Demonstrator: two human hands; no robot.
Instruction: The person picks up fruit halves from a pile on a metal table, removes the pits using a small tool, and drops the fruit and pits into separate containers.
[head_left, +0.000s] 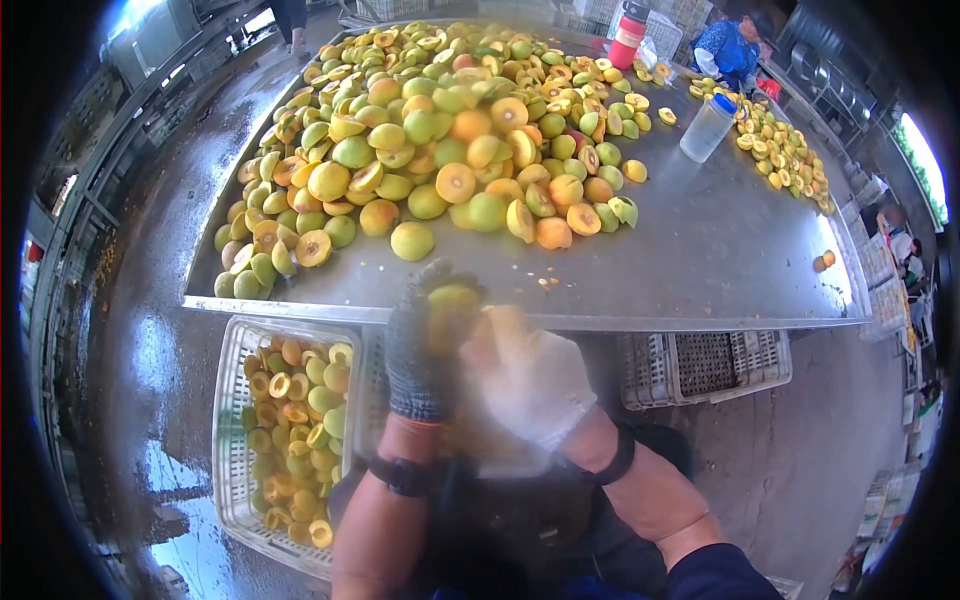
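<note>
My left hand (414, 350), in a dark grey knit glove, is closed on a yellow-green peach (453, 308) just off the table's front edge. My right hand (535, 380) wears a white glove and is right beside that peach, its fingers curled inward. Motion blurs its fingertips, so whatever they grip is hidden. Beyond both hands lies a large heap of peaches (428, 205), many of them cut in half, some with a brown hollow or pit showing. A white crate (228, 440) holding peach halves (300, 440) stands below on the left.
The metal table (700, 260) has a raised front rim. A blue-lidded bottle (708, 130) and a red flask (628, 38) stand on it. Another peach pile (785, 155) lies near a person in blue (730, 50). Below right is another crate (705, 365). The left floor (150, 350) looks wet.
</note>
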